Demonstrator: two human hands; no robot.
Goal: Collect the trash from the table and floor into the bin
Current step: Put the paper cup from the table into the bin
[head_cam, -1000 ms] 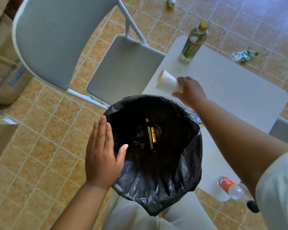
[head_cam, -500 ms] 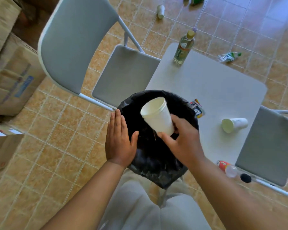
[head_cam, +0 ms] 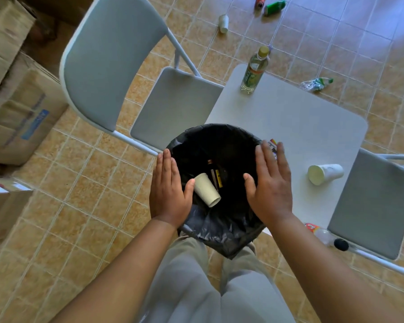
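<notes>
Bin with a black liner sits between our hands at the table's near-left corner. Inside it lie a white cup, on its side, and a dark bottle just beyond it. Our left hand lies flat against the bin's left rim, fingers straight and together, holding nothing. Our right hand lies flat on the right rim, equally empty. On the table a second cup lies on its side and a clear bottle stands at the far edge. A wrapper shows by our right fingertips. On the far floor lie a third cup, a green can and a crushed bottle.
</notes>
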